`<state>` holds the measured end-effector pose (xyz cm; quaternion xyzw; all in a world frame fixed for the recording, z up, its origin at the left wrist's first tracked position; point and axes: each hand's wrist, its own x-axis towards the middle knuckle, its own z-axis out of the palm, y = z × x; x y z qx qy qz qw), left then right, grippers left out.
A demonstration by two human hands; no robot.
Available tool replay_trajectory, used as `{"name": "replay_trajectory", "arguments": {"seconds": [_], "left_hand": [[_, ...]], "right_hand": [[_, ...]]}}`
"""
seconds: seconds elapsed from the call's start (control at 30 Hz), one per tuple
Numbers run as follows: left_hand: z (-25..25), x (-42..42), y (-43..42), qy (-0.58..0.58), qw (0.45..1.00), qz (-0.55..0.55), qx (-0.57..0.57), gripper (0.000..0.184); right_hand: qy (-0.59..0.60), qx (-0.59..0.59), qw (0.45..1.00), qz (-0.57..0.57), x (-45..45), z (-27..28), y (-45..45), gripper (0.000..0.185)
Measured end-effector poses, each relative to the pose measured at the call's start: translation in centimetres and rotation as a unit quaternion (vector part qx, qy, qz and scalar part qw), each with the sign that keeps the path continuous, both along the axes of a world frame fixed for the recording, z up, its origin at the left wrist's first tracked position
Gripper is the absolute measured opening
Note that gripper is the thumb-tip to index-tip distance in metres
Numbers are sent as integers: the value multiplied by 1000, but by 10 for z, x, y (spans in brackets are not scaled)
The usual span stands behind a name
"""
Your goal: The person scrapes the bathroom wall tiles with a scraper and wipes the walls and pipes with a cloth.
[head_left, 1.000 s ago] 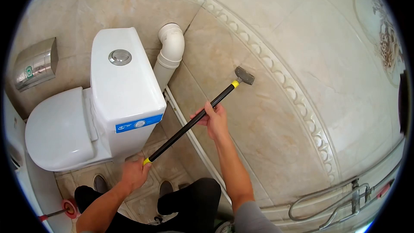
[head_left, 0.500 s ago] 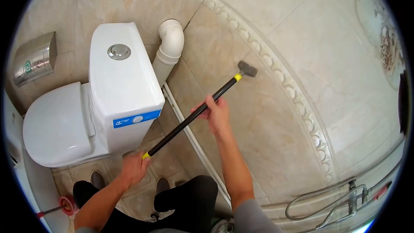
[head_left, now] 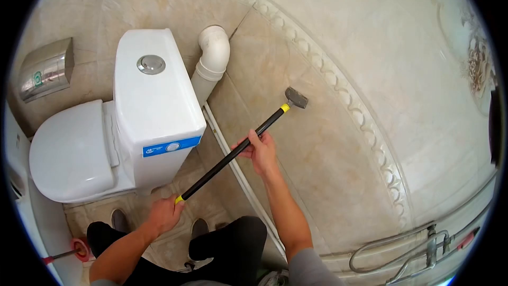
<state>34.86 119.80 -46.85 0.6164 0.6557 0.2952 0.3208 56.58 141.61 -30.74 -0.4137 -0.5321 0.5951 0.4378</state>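
My left hand (head_left: 165,214) is closed round the lower yellow end of a long-handled scraper (head_left: 218,168). Further up the black shaft, my right hand (head_left: 262,152) grips it between thumb and fingers. The shaft slants up to the right, ending past a second yellow band in a flat grey head. That head lies over the beige wall tiles (head_left: 317,143); whether it touches them I cannot tell.
To the left stands a white toilet (head_left: 153,95) with a blue label on its tank. A white drain pipe (head_left: 212,55) bends into the wall behind it. A metal paper holder (head_left: 47,70), a red plunger (head_left: 80,249) and a shower fixture (head_left: 431,246) are around me.
The scraper's head has moved down and left across the tiles. My right hand has lowered slightly with the shaft; both hands keep their grip. The view has shifted a little.
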Motion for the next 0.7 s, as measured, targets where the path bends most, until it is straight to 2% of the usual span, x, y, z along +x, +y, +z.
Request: {"name": "replay_trajectory", "arguments": {"seconds": [0.13,0.3,0.4,0.63,0.7], "left_hand": [[-7,-5,-16,-31,998,4,-51,40],[-52,-15,-33,-14,997,-1,-71,41],[-63,-18,-38,-31,996,-5,-84,41],[-38,-24,-32,-32,997,-13,-76,38],[-48,-26,-31,-33,996,-13,-82,37]], "right_hand": [[1,-38,999,20,4,-40,-7,27],[-18,-94,995,26,-2,-93,-8,24],[-26,-108,994,14,-5,-101,-12,25],[-21,-94,995,12,-6,-84,-10,33],[-24,-95,995,17,-6,-92,-7,33]]}}
